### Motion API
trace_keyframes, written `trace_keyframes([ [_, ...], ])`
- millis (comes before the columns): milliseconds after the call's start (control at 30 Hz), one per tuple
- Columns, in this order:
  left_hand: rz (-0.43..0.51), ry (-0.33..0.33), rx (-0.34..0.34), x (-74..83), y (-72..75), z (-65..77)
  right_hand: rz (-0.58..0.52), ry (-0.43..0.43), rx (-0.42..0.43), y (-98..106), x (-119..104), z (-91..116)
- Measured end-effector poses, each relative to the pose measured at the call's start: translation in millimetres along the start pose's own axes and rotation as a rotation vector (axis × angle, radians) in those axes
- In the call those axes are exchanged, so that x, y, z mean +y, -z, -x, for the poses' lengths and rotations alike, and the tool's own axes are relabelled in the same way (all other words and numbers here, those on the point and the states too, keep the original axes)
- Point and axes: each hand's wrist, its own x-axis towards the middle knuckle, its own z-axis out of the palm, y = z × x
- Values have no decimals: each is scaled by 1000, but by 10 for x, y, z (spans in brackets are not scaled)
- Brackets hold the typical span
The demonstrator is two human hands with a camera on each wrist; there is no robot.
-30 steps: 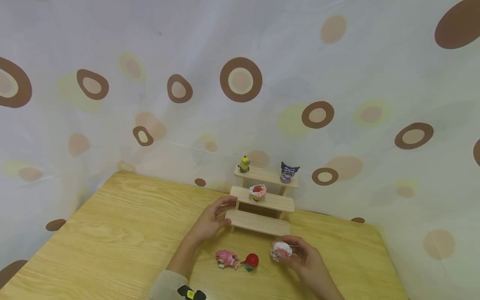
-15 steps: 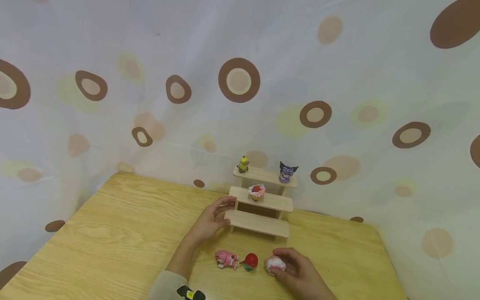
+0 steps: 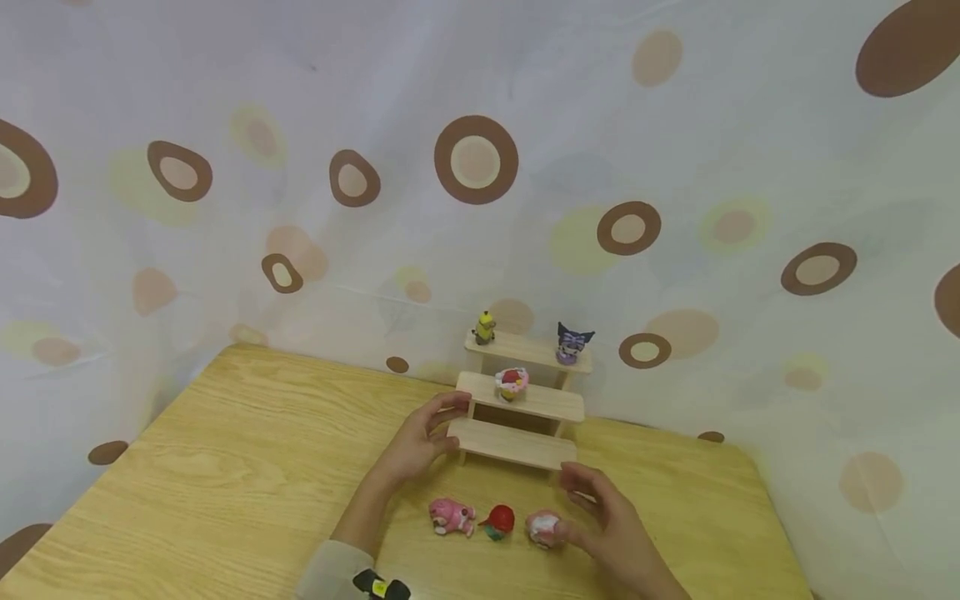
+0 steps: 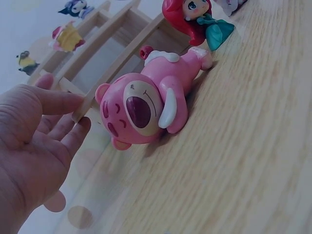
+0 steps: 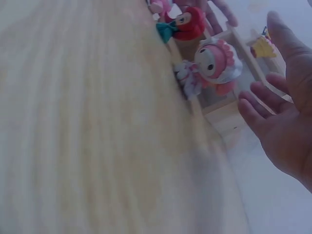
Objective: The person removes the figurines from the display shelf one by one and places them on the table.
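My left hand point(image 3: 414, 446) grips the left end of a three-step wooden display stand point(image 3: 517, 443), thumb and fingers around the board's end in the left wrist view. My right hand point(image 3: 611, 521) has its fingers spread and holds nothing. Just left of its thumb stands a figurine with a white-and-pink hood point(image 5: 214, 61) on the table. Beside that is a red-haired figurine in a green dress point(image 4: 197, 22). Farther left, a pink bear figurine point(image 4: 141, 105) lies on its side, close to my left hand.
The top step carries a yellow figurine point(image 3: 484, 328) at left and a dark-eared purple figurine point(image 3: 572, 344) at right. A pink, white and yellow figurine point(image 3: 512, 382) stands on the middle step. Behind the wooden table point(image 3: 247, 442) hangs a spotted cloth point(image 3: 390, 100).
My right hand brought the white-and-pink hooded figurine down toward the front, set it beside the red-haired one, and let go. The fingers then spread away from it. My left hand stayed at the stand.
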Motion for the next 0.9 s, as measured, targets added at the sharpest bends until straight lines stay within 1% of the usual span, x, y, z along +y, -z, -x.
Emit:
trace_keyframes([
  [100,2,-1,-3,3,-10,-6,18,159,92,25,-22,-102],
  [167,6,0,-4,-1,-19,-5,29,177,143,35,-59,-184],
  [233,7,-1,-6,-8,-24,-4,32,173,187,37,-90,-276],
  [333,3,-3,-8,-25,-22,5,37,158,231,19,-132,-433],
  [500,-10,-7,6,-33,1,32,46,144,240,-50,-203,-735],
  [633,-6,-4,13,-23,10,20,47,143,229,-119,-242,-991],
  [700,-9,-8,15,-29,18,16,34,121,220,-165,-249,-1102],
  [767,-12,-15,15,-34,21,13,2,75,214,-210,-257,-1188],
  [900,-30,-22,8,-26,23,3,-69,0,236,-276,-259,-1314],
])
